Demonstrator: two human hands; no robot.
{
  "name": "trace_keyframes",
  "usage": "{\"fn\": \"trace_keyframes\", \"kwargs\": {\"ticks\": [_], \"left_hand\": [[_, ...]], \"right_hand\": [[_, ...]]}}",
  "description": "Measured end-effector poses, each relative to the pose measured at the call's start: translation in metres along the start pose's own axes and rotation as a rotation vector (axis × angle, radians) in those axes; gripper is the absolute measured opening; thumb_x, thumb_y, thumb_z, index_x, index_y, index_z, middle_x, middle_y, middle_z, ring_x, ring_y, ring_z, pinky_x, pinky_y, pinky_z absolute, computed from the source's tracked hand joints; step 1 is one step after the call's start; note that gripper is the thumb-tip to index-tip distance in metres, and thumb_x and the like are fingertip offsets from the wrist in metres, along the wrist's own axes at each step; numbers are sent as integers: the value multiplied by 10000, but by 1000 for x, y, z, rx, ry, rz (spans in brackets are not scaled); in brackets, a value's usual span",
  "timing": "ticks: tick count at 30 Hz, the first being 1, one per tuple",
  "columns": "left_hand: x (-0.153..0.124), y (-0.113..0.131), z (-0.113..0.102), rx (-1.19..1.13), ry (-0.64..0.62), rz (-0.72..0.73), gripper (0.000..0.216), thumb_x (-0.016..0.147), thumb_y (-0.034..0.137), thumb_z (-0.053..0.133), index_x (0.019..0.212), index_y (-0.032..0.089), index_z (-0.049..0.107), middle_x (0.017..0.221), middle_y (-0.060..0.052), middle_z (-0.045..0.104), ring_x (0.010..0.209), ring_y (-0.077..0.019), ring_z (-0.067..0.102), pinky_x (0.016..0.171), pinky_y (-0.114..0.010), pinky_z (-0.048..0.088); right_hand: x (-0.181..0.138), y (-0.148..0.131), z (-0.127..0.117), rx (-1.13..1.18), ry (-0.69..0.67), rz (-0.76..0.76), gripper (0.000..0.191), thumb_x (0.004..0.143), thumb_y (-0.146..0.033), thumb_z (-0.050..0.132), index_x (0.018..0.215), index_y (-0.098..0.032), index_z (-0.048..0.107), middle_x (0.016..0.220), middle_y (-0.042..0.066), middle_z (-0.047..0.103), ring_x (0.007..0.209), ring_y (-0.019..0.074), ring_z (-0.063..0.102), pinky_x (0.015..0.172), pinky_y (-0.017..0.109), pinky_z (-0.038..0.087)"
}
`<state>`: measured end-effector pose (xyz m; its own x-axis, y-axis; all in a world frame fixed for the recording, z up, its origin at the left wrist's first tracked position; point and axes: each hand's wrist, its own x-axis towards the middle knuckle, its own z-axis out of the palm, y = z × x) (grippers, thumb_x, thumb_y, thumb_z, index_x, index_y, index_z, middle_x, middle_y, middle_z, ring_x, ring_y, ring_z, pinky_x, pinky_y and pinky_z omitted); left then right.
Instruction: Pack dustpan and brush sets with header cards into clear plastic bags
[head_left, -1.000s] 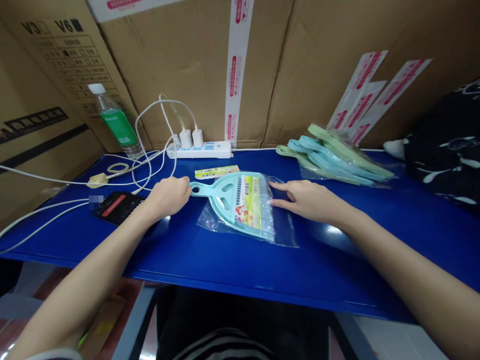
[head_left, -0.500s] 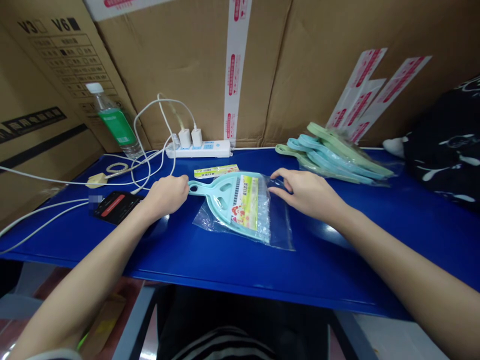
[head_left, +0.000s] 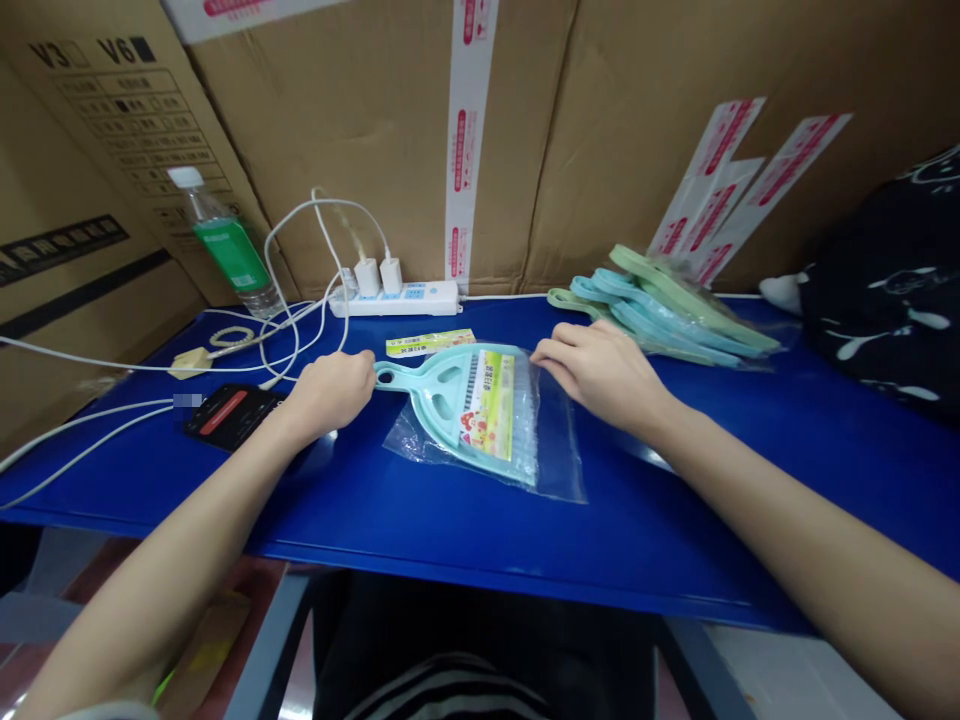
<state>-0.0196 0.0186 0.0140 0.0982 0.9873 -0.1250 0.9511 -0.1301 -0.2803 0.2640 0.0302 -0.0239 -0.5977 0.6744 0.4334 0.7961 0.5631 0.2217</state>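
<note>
Dustpan lies between left grip, on its handle, and right grip.

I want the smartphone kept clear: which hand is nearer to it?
Left. The left hand is just right of the smartphone, gripping the handle of the blue dustpan; the right hand is beyond the dustpan, at the plastic bag.

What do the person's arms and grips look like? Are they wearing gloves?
No gloves! The left grip and right grip are both uncovered, and I see no rings. The left forearm and right forearm are bare too, with no watch showing. A pale band, maybe a sleeve edge, peeks in near the left elbow.
</note>
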Motion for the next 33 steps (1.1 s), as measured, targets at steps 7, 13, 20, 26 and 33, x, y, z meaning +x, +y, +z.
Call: {"fn": "trace_keyframes", "kwargs": {"ticks": [7,13,20,26,33], "left_hand": [[-1,2,-1,9,38,10,359,945,207,238,1046,137,576,871,-159,693,902,-327,679,679,-374,480],[-5,6,0,-14,185,-9,282,928,195,303,1052,133,549,867,-123,700,813,-287,684,645,-345,476],[-11,9,5,-257,307,434,212,933,229,372,996,162,563,799,-38,670,667,-181,626,613,-281,442],[-22,14,9,-494,259,970,214,942,321,491,1071,182,589,888,-19,650,690,-118,597,620,-215,426],[-22,20,18,-534,268,1135,214,955,206,449,981,198,661,822,-8,585,665,-94,557,591,-195,398]], "right_hand": [[-3,11,-5,12,-18,-203,226,896,-176,468,792,-192,669,744,58,630,666,183,559,627,299,343],[-4,8,-10,131,44,-224,177,884,-173,480,904,-177,656,790,64,609,663,173,552,613,284,377],[-4,3,-10,291,25,-238,269,886,-129,401,828,-180,659,820,78,607,689,167,558,612,281,428],[-7,5,-10,389,-107,-188,232,854,-150,448,829,-188,676,857,83,628,764,188,594,665,310,474],[-5,8,-18,562,-259,-133,191,828,-190,485,737,-191,652,776,58,622,732,172,589,660,297,464]]}}
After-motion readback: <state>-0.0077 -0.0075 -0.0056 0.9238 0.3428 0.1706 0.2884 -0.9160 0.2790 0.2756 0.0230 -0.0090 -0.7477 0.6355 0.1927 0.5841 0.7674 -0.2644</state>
